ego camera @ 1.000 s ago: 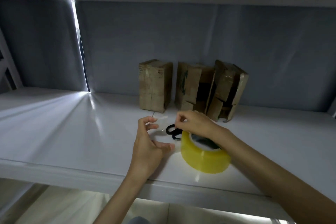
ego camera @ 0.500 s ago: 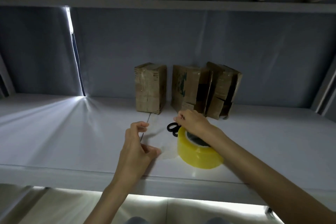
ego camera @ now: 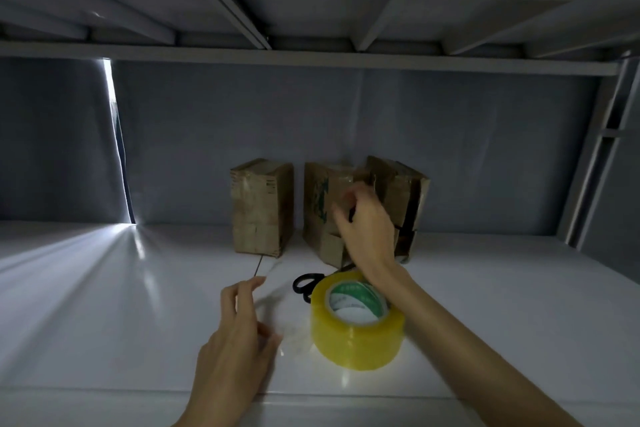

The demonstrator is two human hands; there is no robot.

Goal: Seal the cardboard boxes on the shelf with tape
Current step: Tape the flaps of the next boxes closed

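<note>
I see the left hand pinching a clear tape strip near the shelf front edge; the strip runs far-to-near. The right hand is raised with curled fingers at the middle cardboard box, but I cannot tell if it grips. The boxes stand upright beyond both hands, and the right hand is nearer. The tape roll lies flat between.
</note>
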